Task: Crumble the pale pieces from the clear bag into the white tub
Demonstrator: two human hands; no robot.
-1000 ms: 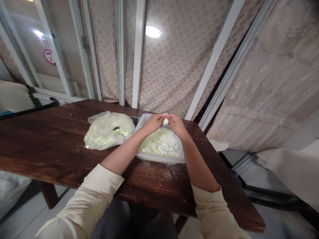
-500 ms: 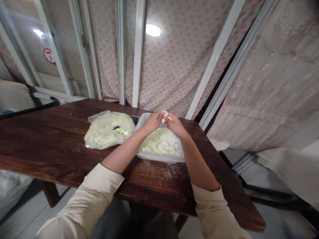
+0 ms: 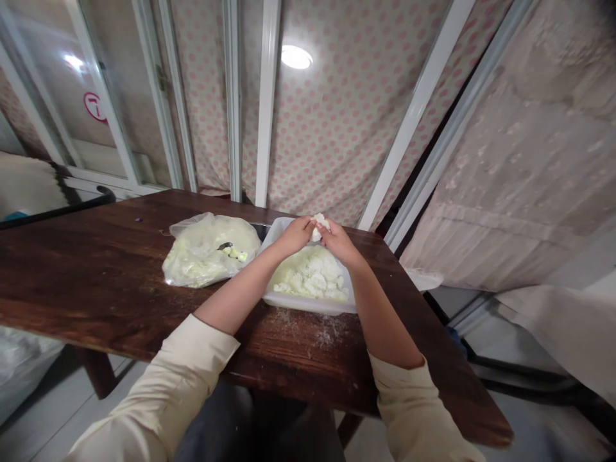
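My left hand [image 3: 297, 235] and my right hand [image 3: 337, 241] meet above the far part of a white plastic tub [image 3: 308, 307]. Between their fingertips they pinch one small, crumbly white lump [image 3: 318, 226]; its exact kind does not show. Below them, a heap of similar white, faintly yellowish crumbly pieces [image 3: 315, 276] fills much of the tub. To the left of the tub lies a clear plastic bag [image 3: 206, 250] full of pale yellow-green stuff, with a small dark object [image 3: 224, 246] on or in it.
Everything stands on a dark brown wooden table [image 3: 120, 256], with white crumbs [image 3: 312, 333] scattered before the tub. Part of a metal bowl [image 3: 262, 231] shows behind the bag. Glass panels with a dotted curtain [image 3: 327, 128] rise behind the table.
The white lump has turned between my fingertips and more of it shows. My fingers have shifted slightly on it; the tub and bag stay where they were.
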